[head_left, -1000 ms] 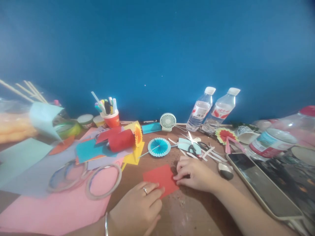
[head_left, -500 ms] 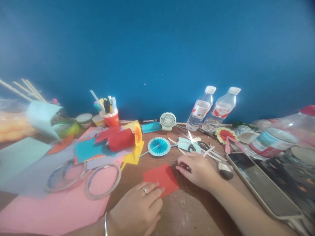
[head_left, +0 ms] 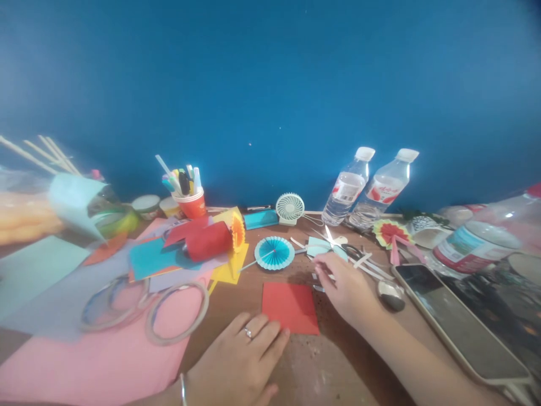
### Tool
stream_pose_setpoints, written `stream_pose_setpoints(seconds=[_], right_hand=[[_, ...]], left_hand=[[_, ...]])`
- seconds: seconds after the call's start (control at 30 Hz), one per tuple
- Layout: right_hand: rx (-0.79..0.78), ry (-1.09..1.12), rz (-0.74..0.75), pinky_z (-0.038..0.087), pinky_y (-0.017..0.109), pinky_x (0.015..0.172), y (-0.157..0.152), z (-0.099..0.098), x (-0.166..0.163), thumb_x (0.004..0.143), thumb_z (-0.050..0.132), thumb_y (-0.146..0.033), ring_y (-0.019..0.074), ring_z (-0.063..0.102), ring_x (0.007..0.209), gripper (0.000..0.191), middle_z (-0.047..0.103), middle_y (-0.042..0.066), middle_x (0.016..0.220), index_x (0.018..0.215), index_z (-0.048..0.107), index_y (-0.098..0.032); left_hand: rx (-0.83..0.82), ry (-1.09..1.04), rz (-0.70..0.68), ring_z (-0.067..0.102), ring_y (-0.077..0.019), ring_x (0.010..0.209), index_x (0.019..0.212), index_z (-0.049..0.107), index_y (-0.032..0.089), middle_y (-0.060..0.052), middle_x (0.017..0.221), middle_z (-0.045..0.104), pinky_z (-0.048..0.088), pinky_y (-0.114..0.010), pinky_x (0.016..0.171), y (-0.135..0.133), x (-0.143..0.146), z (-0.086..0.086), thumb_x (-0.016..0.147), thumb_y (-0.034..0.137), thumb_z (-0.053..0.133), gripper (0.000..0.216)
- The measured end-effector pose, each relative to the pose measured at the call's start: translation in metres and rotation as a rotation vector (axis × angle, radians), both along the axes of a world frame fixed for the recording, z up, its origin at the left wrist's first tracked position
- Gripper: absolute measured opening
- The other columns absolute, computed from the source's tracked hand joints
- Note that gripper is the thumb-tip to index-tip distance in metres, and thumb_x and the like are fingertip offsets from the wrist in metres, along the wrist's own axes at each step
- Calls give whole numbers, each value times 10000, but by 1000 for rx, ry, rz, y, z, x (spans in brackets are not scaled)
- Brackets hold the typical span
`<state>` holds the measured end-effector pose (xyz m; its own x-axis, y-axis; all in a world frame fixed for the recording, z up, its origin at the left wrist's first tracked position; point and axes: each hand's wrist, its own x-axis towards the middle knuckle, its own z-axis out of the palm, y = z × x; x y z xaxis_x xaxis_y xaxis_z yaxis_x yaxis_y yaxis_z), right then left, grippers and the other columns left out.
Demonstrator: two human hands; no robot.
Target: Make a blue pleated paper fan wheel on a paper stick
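A square of red paper (head_left: 291, 308) lies flat on the brown table. My left hand (head_left: 243, 355), with a ring and a bracelet, rests palm down with its fingers stretched out. Its fingertips touch the paper's lower left edge. Just right of the paper, my right hand (head_left: 344, 287) is low over the table, fingers loosely bent and apart, with no held thing visible. Small white paper scraps (head_left: 318, 288) lie beside its fingertips. Beyond it are scissors (head_left: 332, 239), a light blue paper piece (head_left: 315, 247) and white strips (head_left: 374, 269). A blue pleated paper fan (head_left: 274, 252) lies past the red square.
Tape rolls (head_left: 177, 313) sit on pink paper (head_left: 97, 366) at left, near stacked coloured sheets (head_left: 152, 258). A cup of pens (head_left: 190, 203), a small fan (head_left: 289, 207) and water bottles (head_left: 346, 189) line the wall. At right lie a phone (head_left: 460, 321) and a mouse (head_left: 390, 295).
The red paper has shifted right and turned straighter. My right hand has moved up and right, and small white scraps now show by its fingers. My left hand has moved slightly right.
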<state>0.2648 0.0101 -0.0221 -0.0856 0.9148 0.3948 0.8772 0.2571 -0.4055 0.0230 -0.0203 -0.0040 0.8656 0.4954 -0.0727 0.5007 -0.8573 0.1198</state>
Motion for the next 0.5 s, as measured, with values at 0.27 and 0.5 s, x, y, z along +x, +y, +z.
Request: stream_pose_setpoints(seconds=[0.27, 0.5], right_hand=[[-319, 22, 334, 411, 217, 632, -23, 7, -42, 788, 575, -202, 127, 554, 723, 87, 585, -13, 781, 742, 634, -246], [-440, -43, 163, 359, 239, 608, -12, 15, -25, 604, 734, -272, 158, 526, 754, 224, 573, -36, 787, 729, 552, -235]], left_hand=[[186, -52, -66, 528, -249, 1018, 1209, 478, 121, -114, 1175, 577, 366, -382, 888, -3, -4, -13, 855, 391, 392, 454], [263, -61, -72, 559, -257, 1008, 1137, 542, 108, -127, 1121, 613, 394, -383, 876, -8, -8, -15, 861, 317, 388, 380]])
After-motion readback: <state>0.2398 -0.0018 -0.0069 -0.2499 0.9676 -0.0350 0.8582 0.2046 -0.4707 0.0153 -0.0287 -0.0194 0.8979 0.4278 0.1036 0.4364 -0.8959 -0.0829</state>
